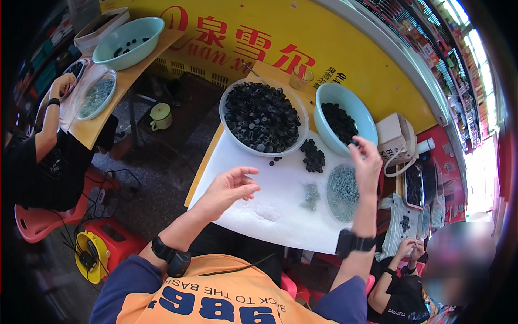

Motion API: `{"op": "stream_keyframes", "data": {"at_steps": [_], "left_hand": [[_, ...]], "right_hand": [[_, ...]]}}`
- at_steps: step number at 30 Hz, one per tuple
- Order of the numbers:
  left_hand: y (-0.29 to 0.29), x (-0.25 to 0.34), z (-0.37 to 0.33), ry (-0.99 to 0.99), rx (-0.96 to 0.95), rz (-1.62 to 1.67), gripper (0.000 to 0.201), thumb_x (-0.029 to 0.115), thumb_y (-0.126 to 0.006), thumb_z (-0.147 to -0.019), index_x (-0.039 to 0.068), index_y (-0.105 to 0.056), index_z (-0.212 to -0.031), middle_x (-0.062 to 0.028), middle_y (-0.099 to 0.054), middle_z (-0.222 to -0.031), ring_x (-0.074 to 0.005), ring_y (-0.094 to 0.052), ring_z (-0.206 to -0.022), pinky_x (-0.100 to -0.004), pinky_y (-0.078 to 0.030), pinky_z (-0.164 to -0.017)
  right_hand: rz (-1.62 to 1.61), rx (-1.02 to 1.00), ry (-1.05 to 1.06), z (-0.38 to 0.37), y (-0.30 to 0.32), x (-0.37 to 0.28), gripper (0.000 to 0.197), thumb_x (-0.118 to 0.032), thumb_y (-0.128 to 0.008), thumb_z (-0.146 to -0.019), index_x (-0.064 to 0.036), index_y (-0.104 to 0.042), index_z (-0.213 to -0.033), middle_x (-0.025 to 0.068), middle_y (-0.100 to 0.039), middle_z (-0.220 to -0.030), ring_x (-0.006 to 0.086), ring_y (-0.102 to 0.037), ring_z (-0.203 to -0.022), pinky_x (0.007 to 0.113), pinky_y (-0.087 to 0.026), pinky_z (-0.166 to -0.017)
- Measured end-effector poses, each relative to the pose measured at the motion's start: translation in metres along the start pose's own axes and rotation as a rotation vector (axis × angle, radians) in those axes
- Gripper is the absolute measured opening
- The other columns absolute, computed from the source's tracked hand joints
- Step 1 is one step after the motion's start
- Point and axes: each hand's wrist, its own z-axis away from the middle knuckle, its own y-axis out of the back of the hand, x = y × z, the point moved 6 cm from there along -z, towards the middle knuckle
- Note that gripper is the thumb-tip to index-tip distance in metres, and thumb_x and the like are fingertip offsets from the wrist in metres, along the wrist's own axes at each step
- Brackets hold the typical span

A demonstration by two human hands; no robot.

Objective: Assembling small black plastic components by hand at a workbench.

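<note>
My left hand point(229, 188) hovers over the near left part of the white table top point(253, 189), its thumb and fingers apart with nothing between them. At the right edge of the light blue basin point(360, 105), my right hand point(367, 159) has its thumb and fingertips pinched together; whatever they hold is too small to make out. Small black round parts point(339, 121) lie in that basin. A wide clear bowl point(305, 121) is heaped with black ring-shaped caps point(261, 116). Between the two containers sits a loose pile of black pieces point(313, 155).
Beside my right forearm is a shallow clear dish of small silvery pieces point(343, 189), with a little heap of similar pieces point(311, 196) nearby. A glass point(301, 76) and a white carton point(395, 137) stand behind. Co-workers sit left point(48, 156) and right point(402, 286).
</note>
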Motion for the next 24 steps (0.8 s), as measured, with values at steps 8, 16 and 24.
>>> {"op": "stream_keyframes", "data": {"at_steps": [8, 16, 24], "left_hand": [[0.008, 0.081, -0.018, -0.674, 0.337, -0.998, 0.048, 0.009, -0.072, -0.081, 0.006, -0.057, -0.127, -0.0141, -0.062, -0.117, -0.0306, -0.057, -0.112, -0.0363, -0.046, -0.096], [0.001, 0.075, -0.096, -0.437, 0.403, -1.71, 0.082, 0.061, -0.056, -0.085, 0.014, -0.033, -0.148, -0.0242, -0.022, -0.154, -0.0442, -0.019, -0.141, -0.0588, -0.018, -0.112], [0.02, 0.087, -0.134, -0.335, 0.459, -1.69, 0.088, 0.07, -0.044, -0.087, 0.014, -0.025, -0.151, -0.023, -0.014, -0.157, -0.0462, -0.01, -0.144, -0.0629, -0.014, -0.112]], "right_hand": [[-0.206, -0.049, 0.053, -0.015, -0.072, -0.036, 0.042, -0.02, -0.054, -0.097, 0.0019, -0.05, -0.133, 0.0199, -0.055, -0.13, 0.0282, -0.057, -0.117, 0.036, -0.044, -0.1], [-0.303, -0.235, -0.111, -0.031, -0.18, -0.052, 0.064, -0.048, -0.034, -0.102, 0.0054, -0.047, -0.135, 0.0236, -0.043, -0.143, 0.0339, -0.036, -0.137, 0.037, -0.027, -0.113], [-0.438, -0.19, -0.195, -0.023, -0.202, -0.058, 0.059, -0.044, -0.034, -0.102, 0.0061, -0.054, -0.127, 0.0263, -0.05, -0.134, 0.0393, -0.044, -0.128, 0.041, -0.032, -0.109]]}}
